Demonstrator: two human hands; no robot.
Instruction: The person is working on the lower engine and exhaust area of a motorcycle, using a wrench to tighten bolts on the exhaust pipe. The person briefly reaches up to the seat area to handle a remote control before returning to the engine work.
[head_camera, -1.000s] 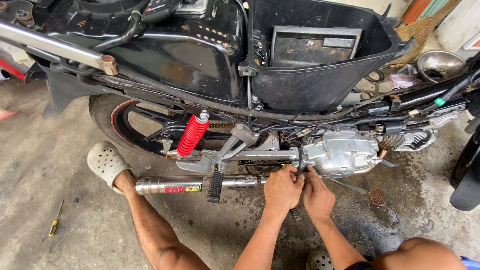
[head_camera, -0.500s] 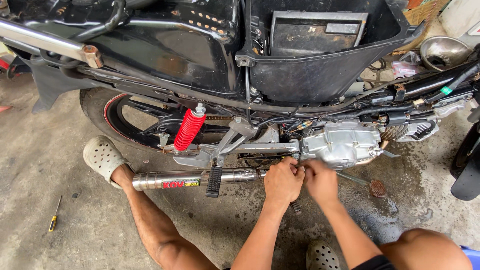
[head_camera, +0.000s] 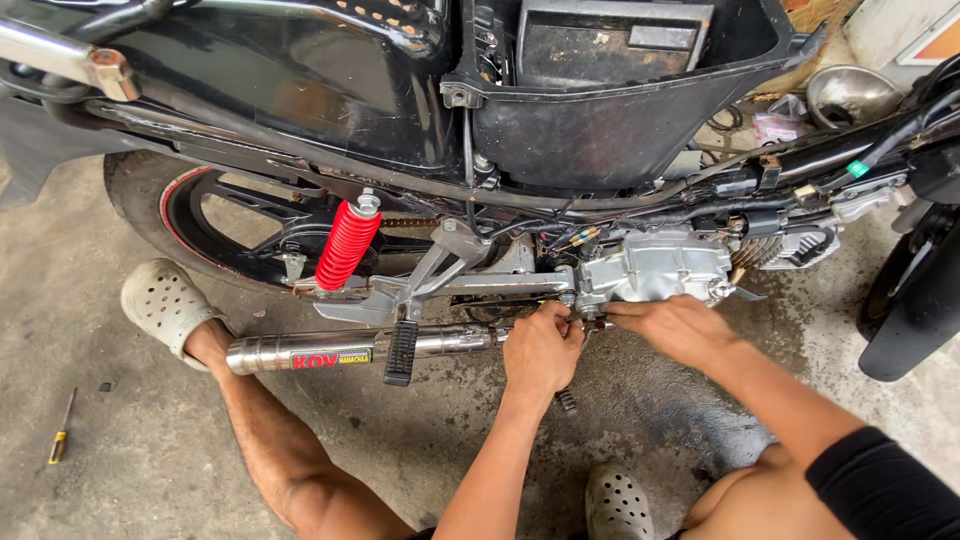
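Both hands were bunched up right at the lower rear corner of the silver cast-metal engine case (head_camera: 655, 268). The left hand (head_camera: 541, 350) was curled shut, fingertips pinched on some small fitting (head_camera: 573, 322) under the case, too hidden by the knuckles to be named for sure. The right hand (head_camera: 672, 325) was laid flat-ish alongside from the front of the bike, fingers pointed in at the same spot and touching it, but whether anything was actually gripped can't be told.

Just behind the engine case, the polished chrome exhaust pipe with the red and yellow sticker (head_camera: 340, 350) was seen hanging low, with a black ribbed footpeg (head_camera: 401, 352) folded across it. Further back from the case, the red coil rear shock (head_camera: 346, 244) and the black rear wheel with the red rim stripe (head_camera: 180, 215) were in place.

Progress-wise, it looked like a mid-job state: the seat was off, the black plastic under-seat tray (head_camera: 610, 120) above the engine case was left bare, and wiring was hanging loose beside it. Plenty seemed left to be buttoned up. A small yellow-handled screwdriver (head_camera: 62, 430) was lying on the grey concrete floor (head_camera: 150, 470), well away behind the case, past a beige perforated clog (head_camera: 165, 305).
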